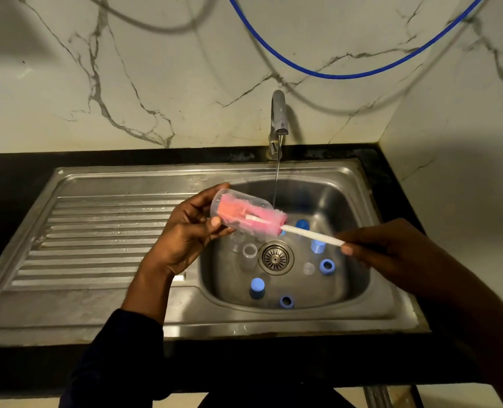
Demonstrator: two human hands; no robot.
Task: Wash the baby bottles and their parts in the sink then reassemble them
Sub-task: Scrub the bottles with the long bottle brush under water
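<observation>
Black surface (14, 178) carries steel sink (97, 304); basin holds blue caps (257, 287), blue rings (327, 265), clear parts (249, 251) (around drain (275, 257)).

my left sleeve (117, 357) dark navy, long, loose cuff ending mid-forearm; left hand (185, 231) and right hand (385, 248) bare; right forearm (465, 304) bare too

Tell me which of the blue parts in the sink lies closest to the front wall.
The blue ring with a dark hole, right of the closed blue cap. The other blue parts lie farther back, nearer the drain.
</observation>
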